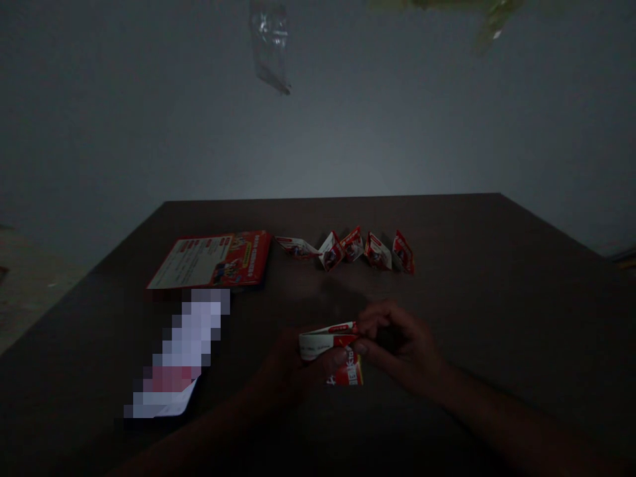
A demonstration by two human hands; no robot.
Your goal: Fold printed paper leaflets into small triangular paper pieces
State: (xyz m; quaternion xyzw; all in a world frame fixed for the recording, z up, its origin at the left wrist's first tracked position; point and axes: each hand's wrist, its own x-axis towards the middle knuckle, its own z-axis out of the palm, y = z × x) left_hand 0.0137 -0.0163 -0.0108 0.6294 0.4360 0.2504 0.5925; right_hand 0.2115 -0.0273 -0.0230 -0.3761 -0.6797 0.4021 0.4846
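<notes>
A red and white printed paper [318, 341], bent over on itself, is held between both hands above the dark table [472, 265]. My left hand [303, 364] grips its left and lower side, with the thumb across the front. At the right edge, the fingers and thumb of my right hand [392, 338] pinch the paper. Beyond the hands, several folded red and white papers [352, 245] stand in a row. To their left lies a flat stack of similar red and white sheets [213, 262].
A phone [179, 364] with a lit, pixelated screen lies at the left, near my left forearm. A clear plastic bag [271, 46] hangs on the grey wall [372, 119] behind the table. The scene is dim.
</notes>
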